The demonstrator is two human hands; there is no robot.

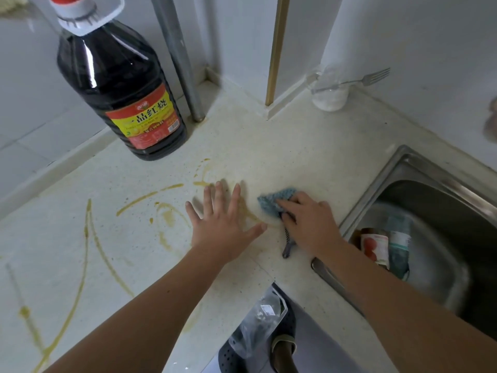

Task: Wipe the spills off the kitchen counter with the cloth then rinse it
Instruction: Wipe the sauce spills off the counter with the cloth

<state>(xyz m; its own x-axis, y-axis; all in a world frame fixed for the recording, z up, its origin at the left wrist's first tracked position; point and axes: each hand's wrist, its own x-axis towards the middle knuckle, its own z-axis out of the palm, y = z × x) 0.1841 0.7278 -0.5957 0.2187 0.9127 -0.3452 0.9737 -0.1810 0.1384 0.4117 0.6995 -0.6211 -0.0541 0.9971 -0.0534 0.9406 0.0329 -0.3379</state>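
I count one cloth [274,201], a blue knitted one, lying on the counter [309,157] just left of the sink [398,168]. My right hand [309,222] presses down on it, fingers [286,204] bent over its near half and holding it against the surface; a dark strip of the cloth trails out under my palm toward the counter edge. My left hand [223,222] lies flat just beside it, all five fingers spread and straight, gripping nothing.

The spills [86,238] are many: thin yellow-brown streaks and arcs that run across the left half of the counter, from near my left hand down to the near left corner, with a few small blots among them. The counter itself is pale speckled stone, set into a corner of white tiled walls, with a grey pipe [180,57] and a brass-coloured strip [277,49] rising at the back.

One large bottle [118,84] of dark sauce stands upright at the back left, red and yellow label facing me. One clear jar [329,90] at the back wall holds white grains and a single fork [360,79] resting across its mouth. The steel sink holds two blurred items: a jar with a red label [372,244] and a teal container [400,238]. Below the counter edge sits one dark perforated bin [231,354] with a clear plastic bag [258,327] in it.
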